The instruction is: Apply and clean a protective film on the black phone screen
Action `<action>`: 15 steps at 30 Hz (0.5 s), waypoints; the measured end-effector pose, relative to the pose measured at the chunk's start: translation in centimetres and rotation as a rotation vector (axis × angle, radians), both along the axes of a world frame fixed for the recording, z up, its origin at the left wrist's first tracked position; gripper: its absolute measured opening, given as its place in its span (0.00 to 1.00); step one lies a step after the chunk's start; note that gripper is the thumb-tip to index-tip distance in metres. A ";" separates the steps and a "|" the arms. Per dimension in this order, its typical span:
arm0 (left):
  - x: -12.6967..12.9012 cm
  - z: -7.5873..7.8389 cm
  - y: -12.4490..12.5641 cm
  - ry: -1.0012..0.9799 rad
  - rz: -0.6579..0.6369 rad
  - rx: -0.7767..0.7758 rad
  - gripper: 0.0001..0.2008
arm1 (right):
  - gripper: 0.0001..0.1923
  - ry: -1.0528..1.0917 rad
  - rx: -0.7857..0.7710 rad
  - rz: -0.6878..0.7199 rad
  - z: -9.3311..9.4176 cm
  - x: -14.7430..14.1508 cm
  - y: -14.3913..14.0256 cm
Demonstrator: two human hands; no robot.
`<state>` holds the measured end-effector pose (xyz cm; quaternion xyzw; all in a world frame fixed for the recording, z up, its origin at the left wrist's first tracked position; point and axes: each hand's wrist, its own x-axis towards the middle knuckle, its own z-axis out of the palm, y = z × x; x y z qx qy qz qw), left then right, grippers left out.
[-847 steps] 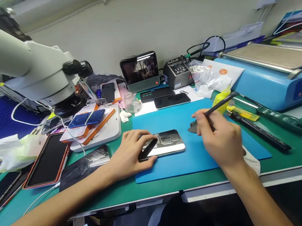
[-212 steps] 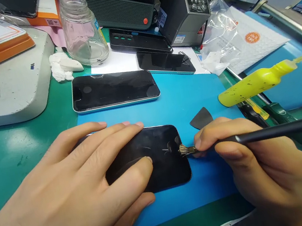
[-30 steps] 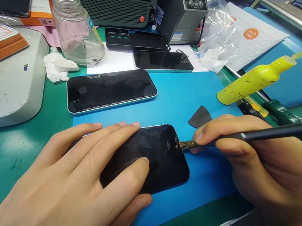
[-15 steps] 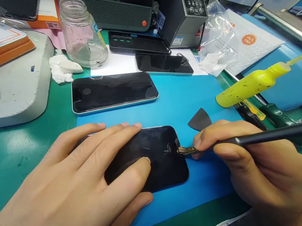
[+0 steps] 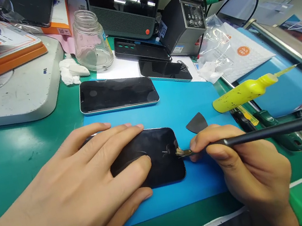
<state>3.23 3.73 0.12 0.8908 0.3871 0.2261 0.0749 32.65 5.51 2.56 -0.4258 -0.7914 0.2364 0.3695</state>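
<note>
The left hand [image 5: 75, 196] lies flat, fingers spread, pressing the dark phone [image 5: 158, 156] onto the blue mat [image 5: 183, 99]. The right hand [image 5: 245, 168] pinches a black brush [image 5: 260, 133], bristles touching the phone's right edge.
</note>
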 end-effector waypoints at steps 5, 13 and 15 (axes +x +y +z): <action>0.1 0.3 -0.1 0.136 -0.015 0.126 0.14 | 0.08 -0.005 0.014 -0.073 0.0 -0.2 0.1; 0.1 0.2 0.0 0.138 -0.027 0.132 0.14 | 0.11 0.001 -0.042 -0.002 0.0 0.0 0.2; 0.1 0.2 -0.1 0.134 -0.020 0.126 0.14 | 0.10 -0.001 -0.035 -0.042 0.0 -0.2 0.1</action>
